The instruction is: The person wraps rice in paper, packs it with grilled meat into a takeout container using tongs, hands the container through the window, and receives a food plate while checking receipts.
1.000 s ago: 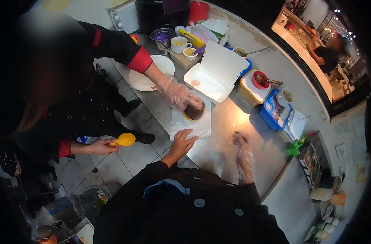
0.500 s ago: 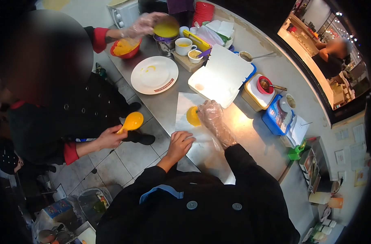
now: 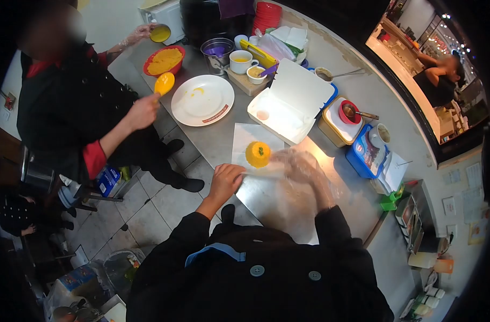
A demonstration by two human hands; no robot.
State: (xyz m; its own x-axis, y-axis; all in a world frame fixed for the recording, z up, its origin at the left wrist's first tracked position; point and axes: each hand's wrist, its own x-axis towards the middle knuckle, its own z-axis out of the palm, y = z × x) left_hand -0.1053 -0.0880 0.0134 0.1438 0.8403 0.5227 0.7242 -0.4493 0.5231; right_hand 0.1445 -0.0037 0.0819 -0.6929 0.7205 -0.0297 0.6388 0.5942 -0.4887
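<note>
A molded yellow mound of food (image 3: 257, 154) with a green garnish on top rests on a sheet of white paper (image 3: 247, 134) on the steel counter. My bare left hand (image 3: 226, 182) is closed on the left end of the paper's raised near edge, just below the mound. To the right of the mound is my right hand (image 3: 304, 169), in a clear plastic glove, at the other end of that edge. Motion smears its fingers, so its grip cannot be made out. Beyond the paper lies an opened white takeaway box (image 3: 288, 102).
A white plate (image 3: 203, 100) with yellow smears lies at left. Behind stand a red bowl of yellow food (image 3: 165, 60), a cup (image 3: 242, 61) and a metal pot (image 3: 217, 53). Tubs (image 3: 367, 151) line the right. A co-worker (image 3: 84, 102) holds a yellow spoon (image 3: 164, 83).
My right hand has left the mound, uncovering its garnish, and moved right and nearer to me. The paper's near part is lifted up. The co-worker has raised the spoon and moved the small bowl leftward.
</note>
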